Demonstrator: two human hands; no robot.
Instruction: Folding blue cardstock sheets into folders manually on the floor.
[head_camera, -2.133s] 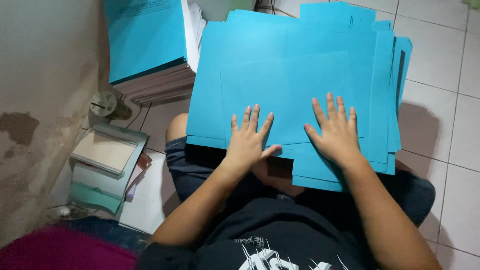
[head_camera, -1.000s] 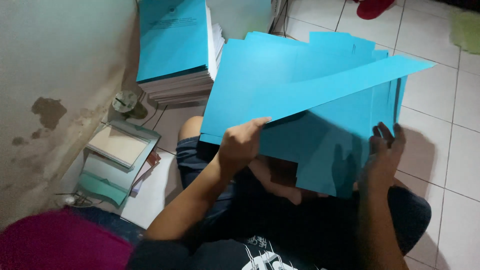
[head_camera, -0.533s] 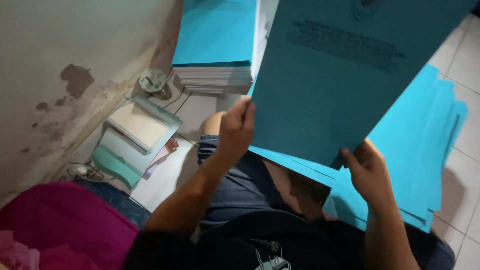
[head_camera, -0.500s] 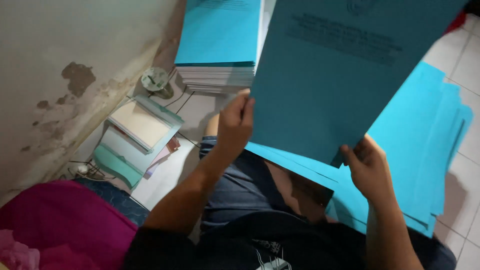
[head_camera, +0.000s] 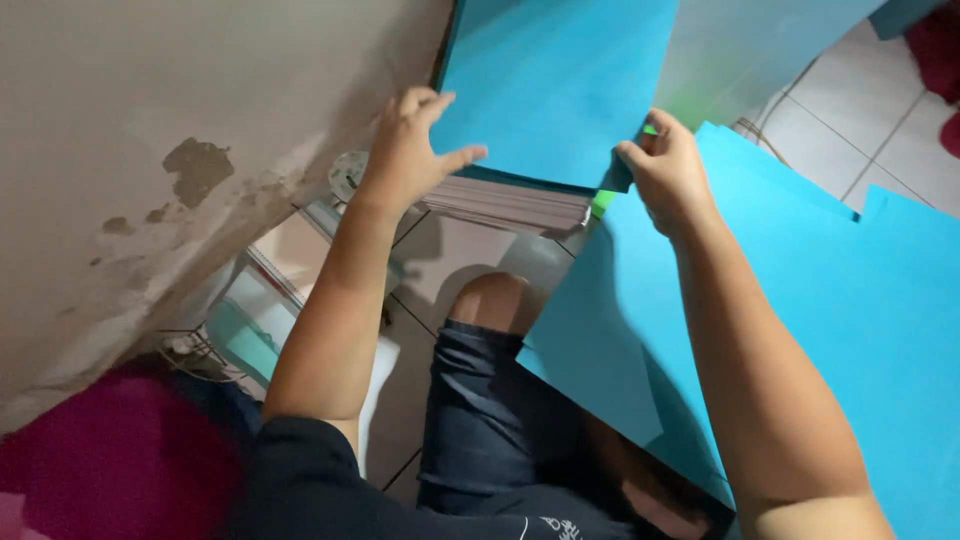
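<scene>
**A:** Where is the sheet the person is handling?

**B:** The flat turquoise paper cover sheet (head_camera: 555, 85) lies on top of the tall stack of grey-edged booklets (head_camera: 515, 203), which stands against the stained, peeling plaster wall (head_camera: 180, 150). Take that stack as the landmark.

**A:** And the hands?

**B:** The left hand (head_camera: 405, 140) rests at the stack's left edge, fingers loosely spread, the thumb lying across the sheet's lower left part. The right hand (head_camera: 665, 170) is at the stack's right front corner, thumb and fingers pinching that corner of the sheet. A small bright green scrap (head_camera: 603, 200) shows just below that pinch.

**A:** Any print or labels on the sheet?

**B:** None can be made out on the side that shows; it reads as plain turquoise.

**A:** What surrounds the stack?

**B:** To the right of it and nearer the person, a spread pile of loose turquoise sheets (head_camera: 800, 320) covers the lap and passes under the right forearm. In front of the stack, a bare knee in dark denim shorts (head_camera: 490, 410) rests over the pale floor tiles (head_camera: 450, 240). Left of the stack, close to the wall, sits a small round metal object (head_camera: 347, 175); its kind cannot be told. Farther left and nearer lies a pale green box with a lighter top (head_camera: 260, 320), partly hidden by the left forearm. A magenta cloth (head_camera: 110, 460), blurred, fills the near left corner.
</scene>
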